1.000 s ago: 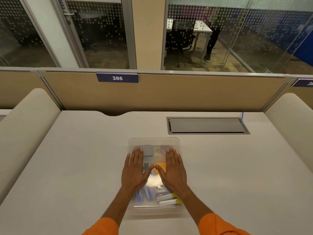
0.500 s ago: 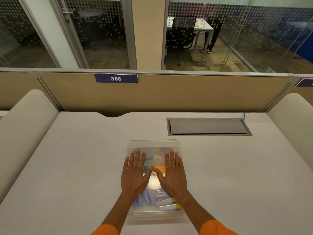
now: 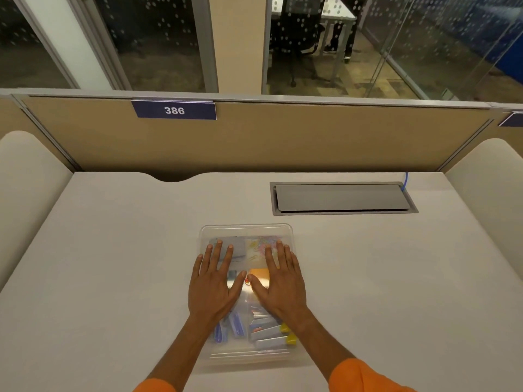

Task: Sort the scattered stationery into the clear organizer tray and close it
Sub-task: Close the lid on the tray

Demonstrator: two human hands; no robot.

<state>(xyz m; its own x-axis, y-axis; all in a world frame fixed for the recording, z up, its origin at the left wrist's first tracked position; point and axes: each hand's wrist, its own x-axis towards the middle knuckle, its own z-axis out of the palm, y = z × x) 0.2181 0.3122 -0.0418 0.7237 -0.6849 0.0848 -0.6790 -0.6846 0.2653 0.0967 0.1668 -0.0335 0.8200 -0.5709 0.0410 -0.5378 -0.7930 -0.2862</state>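
Observation:
The clear organizer tray point(image 3: 246, 230) lies on the desk in front of me with its clear lid down over it. Through the lid I see sorted stationery: a grey pad point(image 3: 239, 247) and coloured paper clips point(image 3: 259, 246) at the far end, an orange note pad point(image 3: 259, 274) in the middle, blue-labelled pieces point(image 3: 236, 325) and grey bars with yellow ends point(image 3: 271, 333) at the near end. My left hand point(image 3: 212, 284) presses flat on the lid's left half. My right hand point(image 3: 278, 282) presses flat on the right half, thumbs almost meeting.
A grey cable hatch point(image 3: 342, 198) is set into the desk point(image 3: 113, 264) at the far right, with a blue cable point(image 3: 405, 181) beside it. A tan partition point(image 3: 283, 137) labelled 386 runs along the back. Padded side panels point(image 3: 25, 188) flank the desk.
Both hands stay flat on the lid. The view has tilted slightly; nothing else has visibly moved.

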